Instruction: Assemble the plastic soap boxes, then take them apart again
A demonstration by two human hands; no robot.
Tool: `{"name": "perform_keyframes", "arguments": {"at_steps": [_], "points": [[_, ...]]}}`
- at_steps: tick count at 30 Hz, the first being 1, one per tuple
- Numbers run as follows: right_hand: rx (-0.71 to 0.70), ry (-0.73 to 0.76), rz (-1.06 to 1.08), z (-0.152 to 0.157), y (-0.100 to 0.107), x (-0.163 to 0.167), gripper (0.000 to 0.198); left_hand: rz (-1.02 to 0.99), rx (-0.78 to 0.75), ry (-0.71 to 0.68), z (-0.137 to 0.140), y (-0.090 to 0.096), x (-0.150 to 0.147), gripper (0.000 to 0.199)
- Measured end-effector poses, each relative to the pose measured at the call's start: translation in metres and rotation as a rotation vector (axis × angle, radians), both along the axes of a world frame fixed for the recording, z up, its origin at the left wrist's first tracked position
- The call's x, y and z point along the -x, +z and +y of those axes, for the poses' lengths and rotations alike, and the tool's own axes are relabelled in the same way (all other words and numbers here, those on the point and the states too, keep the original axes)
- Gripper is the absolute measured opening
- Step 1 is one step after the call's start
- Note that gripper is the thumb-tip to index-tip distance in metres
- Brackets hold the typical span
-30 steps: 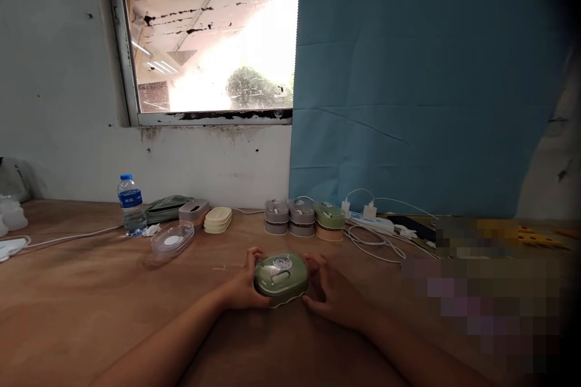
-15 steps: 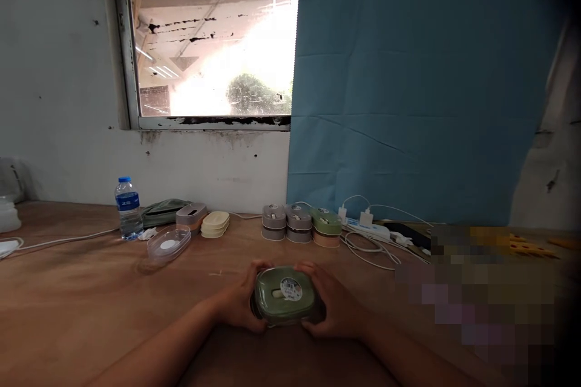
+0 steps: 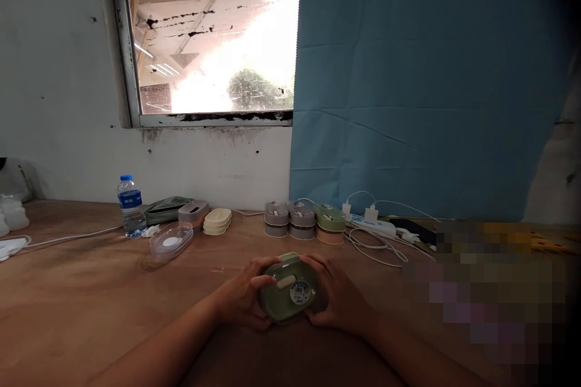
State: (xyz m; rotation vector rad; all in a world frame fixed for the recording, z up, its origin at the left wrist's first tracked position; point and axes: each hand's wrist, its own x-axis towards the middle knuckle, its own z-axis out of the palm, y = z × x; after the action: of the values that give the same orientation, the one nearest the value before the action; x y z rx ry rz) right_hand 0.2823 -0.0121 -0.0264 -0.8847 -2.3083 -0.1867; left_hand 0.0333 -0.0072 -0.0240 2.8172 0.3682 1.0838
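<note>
No legible text anywhere. Round sticker at 6 o'clock on the green box (image 3: 289,294), clasped between left hand (image 3: 240,299) and right hand (image 3: 336,299): print too small and blurred to read. Blue label around the water bottle (image 3: 131,205), at 10 o'clock from the box: no letters made out. Small round stickers atop the stacked boxes (image 3: 302,218), at 12 o'clock from the box: unreadable. Area at 3 o'clock pixelated, nothing to read there.
</note>
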Motion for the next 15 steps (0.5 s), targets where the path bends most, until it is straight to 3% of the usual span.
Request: {"name": "perform_keyframes", "arguments": {"at_steps": [6,15], "points": [[-0.016,0.059,0.028,0.002,-0.003,-0.001,0.077,0.085,0.113,0.026,-0.010,0.008,0.000,0.062],[0.108,0.084,0.095,0.000,-0.001,0.000,0.075,0.068,0.078,-0.002,-0.009,0.003,-0.002,0.067]]}}
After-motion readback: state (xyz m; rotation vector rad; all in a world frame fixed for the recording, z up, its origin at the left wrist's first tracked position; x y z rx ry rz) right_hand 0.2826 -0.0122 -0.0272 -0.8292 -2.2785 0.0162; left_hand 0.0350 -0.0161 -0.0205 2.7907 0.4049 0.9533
